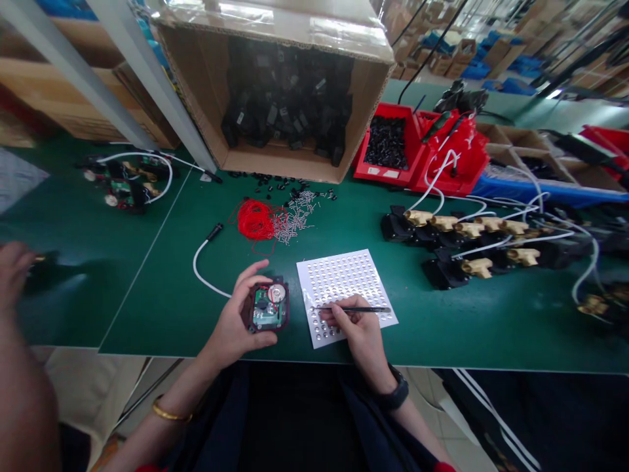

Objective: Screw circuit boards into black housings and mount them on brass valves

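My left hand (230, 334) is closed around the edges of a small black housing (268, 313), its inside facing up. A green circuit board with a round disc and thin red wires shows in it. From its left side a white cable (205, 277) curves to a black plug on the table. My right hand (362, 335) pinches slim dark tweezers (369, 309), held almost level over a white sheet (305, 278). Rows of small, shiny round dots cover this sheet. The tweezers' tip points left, near the sheet's left edge; whether it touches a dot I cannot tell.
Behind the sheet lie red wire (254, 219) and a pile of small metal pins (293, 223). A cardboard box (282, 167) of black parts stands beyond. Red bins (366, 172) and brass-fitted assemblies (445, 224) are on the right. Another person's hand (14, 269) is at far left.
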The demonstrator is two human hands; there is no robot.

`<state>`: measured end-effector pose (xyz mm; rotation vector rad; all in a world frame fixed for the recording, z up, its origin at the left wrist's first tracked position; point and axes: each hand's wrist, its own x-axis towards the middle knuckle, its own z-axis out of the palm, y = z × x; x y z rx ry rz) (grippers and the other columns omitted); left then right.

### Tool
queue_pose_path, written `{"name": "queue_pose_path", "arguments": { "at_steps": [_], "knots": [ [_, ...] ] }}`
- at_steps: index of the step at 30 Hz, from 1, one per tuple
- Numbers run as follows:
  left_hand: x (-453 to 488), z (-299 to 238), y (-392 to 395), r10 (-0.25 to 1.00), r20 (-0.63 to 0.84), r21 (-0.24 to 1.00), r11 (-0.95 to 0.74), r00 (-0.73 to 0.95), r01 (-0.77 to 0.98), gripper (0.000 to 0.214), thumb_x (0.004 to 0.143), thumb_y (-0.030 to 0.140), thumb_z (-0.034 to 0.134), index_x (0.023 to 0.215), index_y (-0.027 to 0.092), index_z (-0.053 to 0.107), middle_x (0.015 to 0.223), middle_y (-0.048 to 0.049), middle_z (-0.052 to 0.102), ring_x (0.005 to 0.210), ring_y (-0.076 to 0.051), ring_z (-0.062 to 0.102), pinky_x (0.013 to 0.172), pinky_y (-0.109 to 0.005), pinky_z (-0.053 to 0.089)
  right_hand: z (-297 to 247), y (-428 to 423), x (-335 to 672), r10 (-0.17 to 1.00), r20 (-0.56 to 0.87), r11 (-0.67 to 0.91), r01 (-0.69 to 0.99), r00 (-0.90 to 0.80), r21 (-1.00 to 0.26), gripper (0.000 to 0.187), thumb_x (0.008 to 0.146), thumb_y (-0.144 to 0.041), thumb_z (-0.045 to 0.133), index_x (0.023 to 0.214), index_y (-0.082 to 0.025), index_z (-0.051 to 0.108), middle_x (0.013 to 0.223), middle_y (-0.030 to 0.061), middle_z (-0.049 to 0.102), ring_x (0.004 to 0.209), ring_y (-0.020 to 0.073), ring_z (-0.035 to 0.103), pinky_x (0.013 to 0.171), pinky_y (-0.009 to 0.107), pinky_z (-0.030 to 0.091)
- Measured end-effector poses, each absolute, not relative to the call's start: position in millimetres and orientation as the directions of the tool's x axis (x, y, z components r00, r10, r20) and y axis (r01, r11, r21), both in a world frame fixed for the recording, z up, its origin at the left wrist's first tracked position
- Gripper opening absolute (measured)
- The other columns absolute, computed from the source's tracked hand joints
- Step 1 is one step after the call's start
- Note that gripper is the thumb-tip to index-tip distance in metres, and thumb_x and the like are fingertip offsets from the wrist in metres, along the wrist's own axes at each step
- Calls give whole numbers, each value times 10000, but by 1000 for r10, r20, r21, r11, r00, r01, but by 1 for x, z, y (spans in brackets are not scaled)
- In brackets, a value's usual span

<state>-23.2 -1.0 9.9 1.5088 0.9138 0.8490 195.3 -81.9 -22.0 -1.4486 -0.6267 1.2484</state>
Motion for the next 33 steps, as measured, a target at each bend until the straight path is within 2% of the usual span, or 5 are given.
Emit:
{"name": "queue_pose_path", "arguments": {
  "at_steps": [2,5,9,13,33],
  "knots": [
    [-19,3,2,938,88,985,-133,336,113,737,509,405,833,1134,231,483,1409,-122,280,1285,-338,336,999,-456,365,-18,-82,198,860,-397,-284,-347,319,-894,337,666,-401,764,782,-166,552,726,84,719,668,220,700,602,294,557],
    [-8,-8,5,961,107,983,-140,256,116,754,535,370,830,1172,242,446,1293,-104,388,1223,-312,419,1011,-459,360,-5,-73,200,823,-478,-264,-539,308,-800,338,628,-349,800,799,-173,568,742,90,727,687,229,704,574,285,563],
    [2,-18,5,963,123,971,-167,242,170,757,580,356,811,1209,245,405,1250,-95,434,1200,-295,449,1031,-448,342,19,-48,185,879,-431,-199,-664,204,-721,251,672,-336,767,770,-195,584,784,71,728,839,228,690,749,346,555],
    [4,-20,3,963,120,963,-172,241,207,749,595,359,802,1213,239,396,1249,-98,458,1194,-300,460,1030,-455,342,31,-31,161,917,-344,-137,-651,201,-747,238,647,-321,781,712,-194,590,783,45,720,847,221,675,874,392,491],
    [3,-22,3,967,85,973,-132,240,188,762,594,339,807,1224,237,391,1254,-104,477,1194,-298,468,1040,-470,334,28,-22,154,902,-340,-167,-511,267,-843,269,590,-328,802,698,-187,599,755,49,725,737,201,664,742,348,497]
  ]
}}
